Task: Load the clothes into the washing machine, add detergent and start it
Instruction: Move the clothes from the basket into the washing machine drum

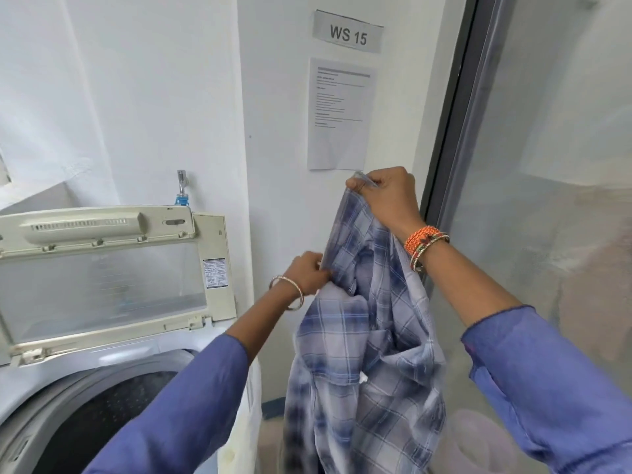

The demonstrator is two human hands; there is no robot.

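A blue and white checked shirt hangs in the air to the right of the top-loading washing machine. My right hand pinches its top edge high up. Lower and to the left, my left hand grips another edge of the same shirt. The machine's lid stands up and open. Its dark perforated drum shows at the lower left, partly hidden by my left sleeve. No detergent is in view.
A white wall with a "WS 15" sign and a printed sheet is straight ahead. A dark-framed glass panel stands on the right. A tap sits on the wall behind the machine. Something pale pink lies low on the right.
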